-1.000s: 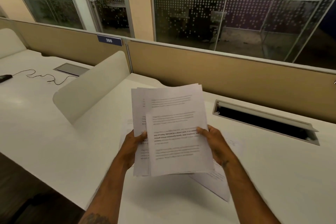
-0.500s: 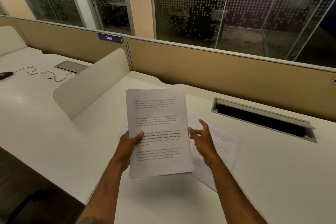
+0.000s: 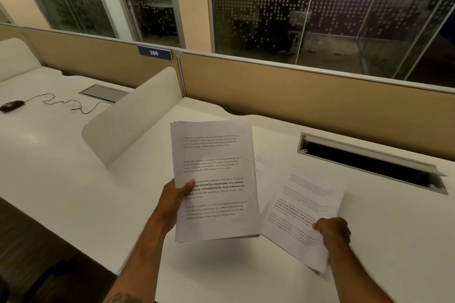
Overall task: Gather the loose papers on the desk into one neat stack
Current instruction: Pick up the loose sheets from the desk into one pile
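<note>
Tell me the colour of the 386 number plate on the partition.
Dark blue with white digits; number plate shows best in the head view.

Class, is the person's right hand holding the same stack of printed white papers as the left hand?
No: the right hand grips a separate loose sheet, apart from the left hand's stack.

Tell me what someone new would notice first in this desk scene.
The stack of printed pages held up in the left hand at centre. Just right, the right hand grips a loose sheet low over the white desk. Another sheet lies behind it.
</note>
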The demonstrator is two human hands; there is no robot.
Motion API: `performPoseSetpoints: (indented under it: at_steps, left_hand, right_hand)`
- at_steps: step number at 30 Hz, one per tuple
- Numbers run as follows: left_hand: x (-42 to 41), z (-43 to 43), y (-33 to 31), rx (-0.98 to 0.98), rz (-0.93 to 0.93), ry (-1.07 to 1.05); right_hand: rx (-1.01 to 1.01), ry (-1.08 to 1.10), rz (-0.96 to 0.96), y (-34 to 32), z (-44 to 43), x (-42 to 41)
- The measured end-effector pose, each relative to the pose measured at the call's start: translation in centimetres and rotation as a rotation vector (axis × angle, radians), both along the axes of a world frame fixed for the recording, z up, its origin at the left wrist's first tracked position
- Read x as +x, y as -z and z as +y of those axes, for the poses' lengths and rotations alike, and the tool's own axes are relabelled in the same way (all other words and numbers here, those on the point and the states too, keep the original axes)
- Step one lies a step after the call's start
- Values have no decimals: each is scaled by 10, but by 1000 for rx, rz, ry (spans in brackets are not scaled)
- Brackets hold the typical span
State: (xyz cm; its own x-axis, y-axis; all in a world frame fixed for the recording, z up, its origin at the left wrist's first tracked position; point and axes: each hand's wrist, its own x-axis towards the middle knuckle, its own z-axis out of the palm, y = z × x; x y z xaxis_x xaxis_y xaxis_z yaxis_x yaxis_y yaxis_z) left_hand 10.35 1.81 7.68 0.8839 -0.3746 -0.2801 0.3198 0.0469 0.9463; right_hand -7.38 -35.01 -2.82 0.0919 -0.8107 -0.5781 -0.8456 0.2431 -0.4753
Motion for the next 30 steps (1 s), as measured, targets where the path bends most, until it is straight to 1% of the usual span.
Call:
performPoseSetpoints:
  at_steps: [1,3,5,8,10,15,20,23,26,28,30]
  left_hand:
    - [4,2,-1,1,-4,-1]
    - [13,8,-2,1,-3,-6]
    - [22,14,-2,1,0,-5]
    - [35,25,-1,3,-3,-8]
    - [42,34,2,2,4,-19]
    - [54,50,7,8,12,-3]
    - [51,49,11,-6,26,58]
    - [43,42,11,-29,50,88]
    - [36,34,15,-56,83,92]
    - [33,28,17,-83,110,114]
    - [28,23,16,-66,92,120]
  right_hand:
    - [-15,-6,-57,-1,-2,0]
    - [-110,-48,-224,-15,-3,5]
    - [-177,-99,-410,-49,4,14]
    - [-117,-128,-738,-100,12,22]
    - [-23,-172,-865,-126,20,20]
    - [138,-311,-919,-154,47,24]
    - [252,-426,-961,-138,101,52]
    - [312,-454,-922,-117,136,76]
    - [298,-465,-866,-98,158,95]
    - [238,-480,-809,-91,167,103]
    - [187,-483,-763,-86,170,107]
